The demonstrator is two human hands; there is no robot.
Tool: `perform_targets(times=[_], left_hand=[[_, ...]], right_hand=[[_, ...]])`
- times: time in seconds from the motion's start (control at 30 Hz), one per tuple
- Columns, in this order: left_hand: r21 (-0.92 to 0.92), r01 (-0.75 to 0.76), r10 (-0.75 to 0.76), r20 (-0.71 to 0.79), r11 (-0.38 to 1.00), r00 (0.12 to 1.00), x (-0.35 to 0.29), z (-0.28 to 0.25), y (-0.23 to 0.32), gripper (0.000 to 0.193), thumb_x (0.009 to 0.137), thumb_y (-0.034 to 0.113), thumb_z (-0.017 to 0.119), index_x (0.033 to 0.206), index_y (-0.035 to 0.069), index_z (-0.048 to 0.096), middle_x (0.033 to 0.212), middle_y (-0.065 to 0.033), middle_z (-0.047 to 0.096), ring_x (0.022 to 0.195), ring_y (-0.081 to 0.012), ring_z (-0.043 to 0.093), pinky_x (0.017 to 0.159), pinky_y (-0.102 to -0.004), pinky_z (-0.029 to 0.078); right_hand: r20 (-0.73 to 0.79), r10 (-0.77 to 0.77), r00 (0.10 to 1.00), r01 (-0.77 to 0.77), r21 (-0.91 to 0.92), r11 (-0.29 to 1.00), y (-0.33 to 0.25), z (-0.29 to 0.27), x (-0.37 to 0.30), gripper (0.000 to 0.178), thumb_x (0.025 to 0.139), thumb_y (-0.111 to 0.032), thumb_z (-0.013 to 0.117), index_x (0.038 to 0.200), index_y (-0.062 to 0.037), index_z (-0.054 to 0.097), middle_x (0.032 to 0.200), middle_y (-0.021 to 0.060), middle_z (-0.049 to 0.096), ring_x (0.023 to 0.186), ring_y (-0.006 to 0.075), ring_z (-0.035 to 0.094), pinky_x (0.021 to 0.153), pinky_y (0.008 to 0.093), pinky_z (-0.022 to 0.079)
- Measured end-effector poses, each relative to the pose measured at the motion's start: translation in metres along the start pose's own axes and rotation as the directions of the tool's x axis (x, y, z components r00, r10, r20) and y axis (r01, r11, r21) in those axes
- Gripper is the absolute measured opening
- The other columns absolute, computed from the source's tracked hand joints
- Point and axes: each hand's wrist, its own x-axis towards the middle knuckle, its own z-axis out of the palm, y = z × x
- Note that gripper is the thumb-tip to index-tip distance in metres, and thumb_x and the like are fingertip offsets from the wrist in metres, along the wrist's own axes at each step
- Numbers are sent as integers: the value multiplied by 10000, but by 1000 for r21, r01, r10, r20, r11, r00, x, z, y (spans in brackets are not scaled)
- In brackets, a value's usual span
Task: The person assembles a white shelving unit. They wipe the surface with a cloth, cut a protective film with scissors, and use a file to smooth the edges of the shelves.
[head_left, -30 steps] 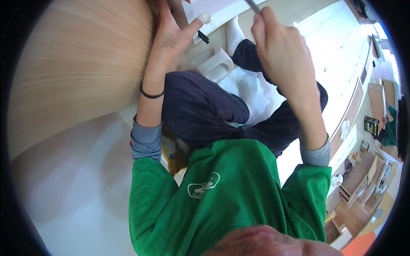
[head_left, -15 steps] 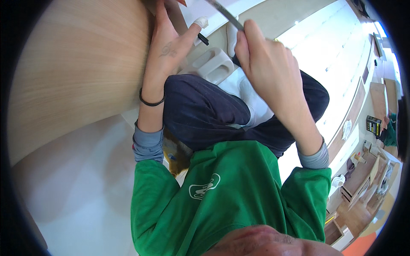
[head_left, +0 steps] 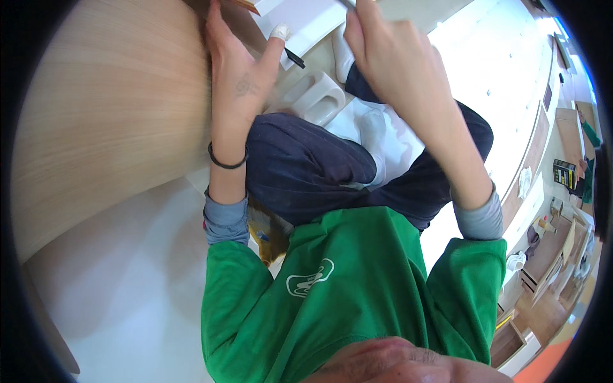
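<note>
My left hand (head_left: 239,76) lies flat along the edge of a big light wood panel (head_left: 108,108), fingers apart; one fingertip is wrapped in white tape. A short black stick-like thing (head_left: 294,59) shows just beside that finger, on a white board (head_left: 313,22). My right hand (head_left: 389,57) is up at the top edge, fingers closed around a thin grey tool (head_left: 349,3) that is mostly cut off by the frame. Both hands are close together above my crossed legs in dark trousers (head_left: 306,169).
A white shoe (head_left: 316,99) and a white crumpled sheet (head_left: 383,137) lie over my lap. White floor (head_left: 115,287) spreads on the left. At the right rim stand wooden furniture parts and boxes (head_left: 549,249), and a long white board (head_left: 498,89).
My right hand has moved left and up toward the left hand, carrying the thin tool. The left hand has stayed on the wood panel's edge.
</note>
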Motion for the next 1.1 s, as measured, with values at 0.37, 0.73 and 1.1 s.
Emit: perform_targets(times=[0.37,0.73,1.1], left_hand=[[549,-398,401,122,735,908,4,-16,35,514,853,86,663,1346,-42,592,1367,-223,597,1319,-412,531,1123,-493,416],[587,-379,389,115,716,914,6,-13,45,427,878,62,637,1294,-35,636,1330,-218,627,1269,-405,575,1097,-482,445],[473,-444,445,117,761,888,21,-21,42,299,888,10,635,1176,-39,700,1227,-202,695,1188,-385,636,1065,-455,473]], right_hand=[[328,170,929,-205,75,976,0,-24,-30,223,1067,-290,514,1079,-72,559,647,246,630,616,444,666,546,505,531],[145,66,987,-78,82,994,24,-17,-19,227,1079,-290,492,1108,-78,568,613,220,621,599,423,667,548,496,533],[113,87,990,-91,30,995,48,-14,25,273,1057,-242,468,983,13,529,652,281,610,647,483,644,590,544,520]])
